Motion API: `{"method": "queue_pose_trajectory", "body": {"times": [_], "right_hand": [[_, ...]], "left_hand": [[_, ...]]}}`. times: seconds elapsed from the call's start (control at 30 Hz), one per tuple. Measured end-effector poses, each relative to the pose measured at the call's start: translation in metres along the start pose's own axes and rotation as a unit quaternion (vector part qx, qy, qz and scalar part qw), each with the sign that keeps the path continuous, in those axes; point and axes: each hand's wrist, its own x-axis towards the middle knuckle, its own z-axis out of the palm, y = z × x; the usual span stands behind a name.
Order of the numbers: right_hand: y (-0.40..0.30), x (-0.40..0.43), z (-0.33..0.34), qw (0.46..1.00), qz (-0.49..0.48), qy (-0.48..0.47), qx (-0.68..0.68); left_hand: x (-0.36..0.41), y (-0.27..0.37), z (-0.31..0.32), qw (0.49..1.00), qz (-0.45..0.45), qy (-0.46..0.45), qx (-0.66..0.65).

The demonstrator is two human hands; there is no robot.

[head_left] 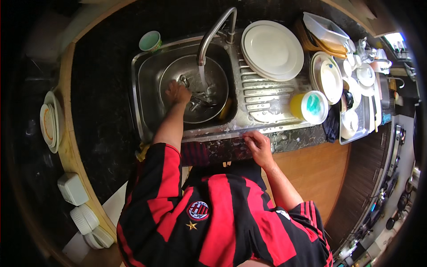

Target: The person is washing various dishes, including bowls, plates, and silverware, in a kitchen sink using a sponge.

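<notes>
My left hand (pixel 178 92) reaches into a round metal bowl (pixel 173 63) inside the sink, beside a cluster of metal cutlery (pixel 200 99). Whether its fingers grip any piece is hard to tell. Water (pixel 202 76) runs from the curved metal faucet (pixel 218 28) into the bowl. At the front rim of the sink unit, my right hand (pixel 256 143) rests with curled fingers near the edge; nothing shows in it. Under the bowl, at its right, a yellow item (pixel 226 109) is partly hidden.
White plates (pixel 272 50) are stacked on the drainboard (pixel 263 90), near a yellow tub (pixel 310 106). More dishes (pixel 327 76) and a dish tray (pixel 362 128) stand at right. A green cup (pixel 150 41) sits behind the sink's left corner. Plates (pixel 50 123) lie on the far-left ledge.
</notes>
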Motion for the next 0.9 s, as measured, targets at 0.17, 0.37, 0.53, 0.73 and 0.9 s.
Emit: {"method": "queue_pose_trajectory", "body": {"times": [0.17,0.37,0.53,0.73,0.9], "right_hand": [[-0.001,0.021,0.024,0.999,-0.026,-0.024,-0.015],[-0.016,0.055,0.066,0.992,-0.096,-0.079,-0.015],[-0.014,0.053,0.089,0.986,-0.117,-0.119,-0.008],[-0.012,0.041,0.085,0.989,-0.109,-0.101,0.006],[-0.011,0.044,0.084,0.989,-0.095,-0.11,0.004]], "left_hand": [[0.018,0.004,-0.006,0.968,0.048,-0.245,-0.006],[0.028,-0.008,0.043,0.991,0.007,-0.13,-0.033],[0.027,-0.009,0.067,0.975,0.152,-0.131,-0.096],[0.009,-0.001,0.058,0.891,0.364,-0.213,-0.166],[-0.023,0.002,0.047,0.911,0.405,-0.055,-0.047]]}}
